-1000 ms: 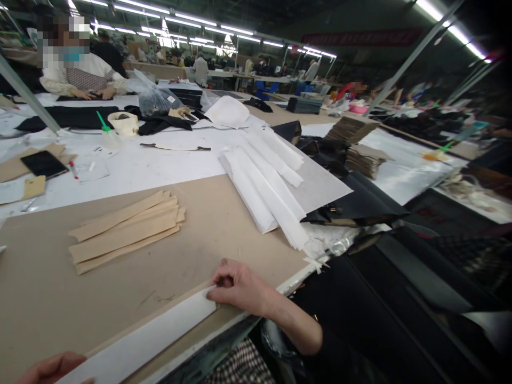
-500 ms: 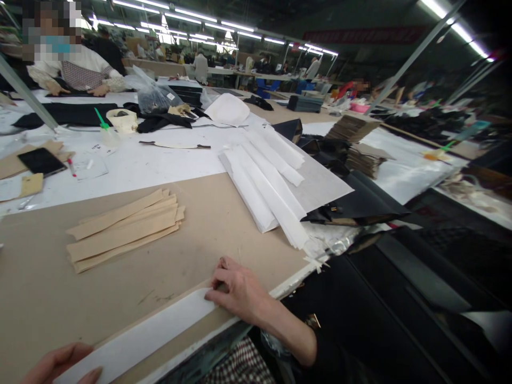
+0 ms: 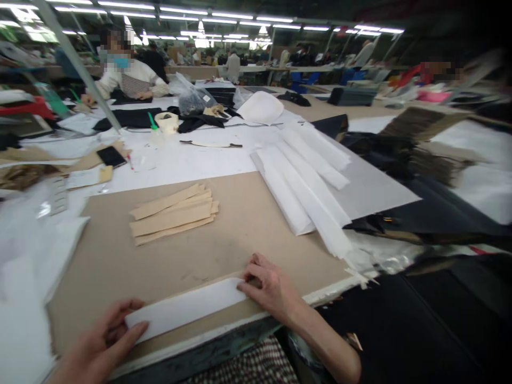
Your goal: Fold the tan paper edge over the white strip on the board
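A long white strip (image 3: 188,311), with a thin tan edge showing along its far side, lies near the front edge of the tan board (image 3: 236,234). My left hand (image 3: 106,336) grips its left end, thumb on top and fingers curled beneath or behind. At the right end, my right hand (image 3: 272,288) pinches the strip between thumb and bent fingers. Beyond my hands, a fanned pile of tan strips (image 3: 176,213) rests on the board. White strips (image 3: 308,186) lie in a loose stack at the board's right side.
A phone (image 3: 111,156), a white roll (image 3: 167,124) and a plastic bag (image 3: 190,98) sit farther back on the white table. Black material (image 3: 416,320) lies at the right. Across the table, a person (image 3: 128,77) works behind a slanting metal pole (image 3: 80,66).
The view has turned left, so everything sits farther right in the picture. More of my left hand now shows. Both hands stay on the white strip's ends.
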Demonstrator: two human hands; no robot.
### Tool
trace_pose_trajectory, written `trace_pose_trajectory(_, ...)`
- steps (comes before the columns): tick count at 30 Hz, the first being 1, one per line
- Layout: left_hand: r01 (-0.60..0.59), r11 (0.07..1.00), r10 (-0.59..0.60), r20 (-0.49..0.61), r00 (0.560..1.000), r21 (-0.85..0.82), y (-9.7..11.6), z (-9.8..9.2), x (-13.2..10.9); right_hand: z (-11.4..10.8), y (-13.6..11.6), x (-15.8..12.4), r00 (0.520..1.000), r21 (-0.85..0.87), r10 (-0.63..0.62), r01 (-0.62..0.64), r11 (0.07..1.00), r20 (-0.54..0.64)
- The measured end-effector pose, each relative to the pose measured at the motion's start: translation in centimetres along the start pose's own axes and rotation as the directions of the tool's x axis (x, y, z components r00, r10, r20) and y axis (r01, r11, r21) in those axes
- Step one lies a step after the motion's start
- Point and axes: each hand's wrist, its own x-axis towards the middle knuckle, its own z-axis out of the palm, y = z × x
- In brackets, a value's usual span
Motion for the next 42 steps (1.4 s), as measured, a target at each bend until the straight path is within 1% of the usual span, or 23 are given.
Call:
trace_pose_trajectory(2,-0.003,1.0,0.004,0.051,0.999,-0.021,1.1,-0.4,-0.2,0.2,0.2,0.1,1.0,-0.014,-0.003,0.004,1.0,0.011)
trace_pose_trajectory(4,-0.006,1.0,0.008,0.089,0.996,-0.023,1.7,-0.7,-0.1,0.4,0.5,0.2,1.0,-0.016,-0.02,0.02,1.0,0.021)
trace_pose_trajectory(8,-0.014,1.0,0.012,0.072,0.997,0.022,2.2,-1.1,-0.2,0.6,0.7,0.3,0.998,0.004,-0.056,0.055,0.998,0.032)
trace_pose_trajectory(11,-0.018,0.998,0.013,0.08,0.997,0.061,2.4,-1.2,-0.4,0.6,0.6,0.3,0.998,0.001,-0.058,0.058,0.998,0.026)
trace_pose_trajectory(18,-0.028,0.998,0.023,0.092,0.996,0.061,2.3,-1.3,-0.4,0.7,0.8,0.3,0.998,0.007,-0.057,0.057,0.998,0.039)
trace_pose_trajectory(22,-0.036,0.996,0.029,0.098,0.995,0.076,2.6,-1.2,-0.5,0.7,0.9,0.3,0.998,-0.004,-0.038,0.038,0.999,0.042)
trace_pose_trajectory(26,-0.043,0.994,0.031,0.107,0.994,0.104,2.8,-1.1,-0.5,0.5,0.7,0.3,0.997,-0.019,-0.049,0.05,0.999,0.055)
trace_pose_trajectory(29,-0.056,0.989,0.04,0.117,0.992,0.138,2.5,-1.0,-0.5,0.4,0.4,0.3,0.997,-0.06,-0.026,0.031,0.998,0.075)
trace_pose_trajectory(32,-0.084,0.971,0.064,0.096,0.993,0.223,1.3,-0.7,-0.5,0.3,-0.1,0.0,0.999,-0.096,-0.011,0.016,0.995,0.049)
trace_pose_trajectory(34,-0.108,0.947,0.104,0.029,0.994,0.302,0.3,-0.2,-0.4,0.4,-0.2,-0.1,0.996,-0.099,-0.083,0.086,0.991,0.034)
trace_pose_trajectory(35,-0.142,0.926,0.157,-0.014,0.987,0.351,-0.3,0.1,-0.5,0.4,-0.2,-0.2,0.989,-0.103,-0.14,0.144,0.984,0.04)
trace_pose_trajectory(36,-0.211,0.887,0.248,-0.038,0.968,0.41,-0.7,0.4,-0.5,0.6,-0.2,-0.3,0.978,-0.114,-0.2,0.205,0.972,0.055)
trace_pose_trajectory(37,-0.325,0.814,0.383,-0.024,0.923,0.482,-1.1,0.6,-0.5,0.7,-0.1,-0.4,0.965,-0.132,-0.251,0.26,0.957,0.077)
trace_pose_trajectory(38,-0.455,0.696,0.534,0.024,0.845,0.555,-1.4,0.8,-0.5,0.8,0.0,-0.5,0.952,-0.155,-0.289,0.302,0.941,0.099)
trace_pose_trajectory(39,-0.571,0.542,0.665,0.101,0.74,0.617,-1.6,0.9,-0.5,1.0,0.2,-0.5,0.943,-0.177,-0.312,0.329,0.928,0.118)
trace_pose_trajectory(40,-0.647,0.38,0.755,0.183,0.63,0.661,-1.7,1.0,-0.5,1.0,0.3,-0.6,0.937,-0.195,-0.322,0.343,0.919,0.132)
trace_pose_trajectory(41,-0.678,0.244,0.803,0.248,0.542,0.693,-1.8,1.0,-0.5,1.0,0.5,-0.6,0.933,-0.207,-0.328,0.353,0.912,0.146)
trace_pose_trajectory(42,-0.679,0.147,0.823,0.291,0.487,0.719,-1.9,0.9,-0.5,1.0,0.6,-0.6,0.93,-0.215,-0.332,0.361,0.908,0.159)
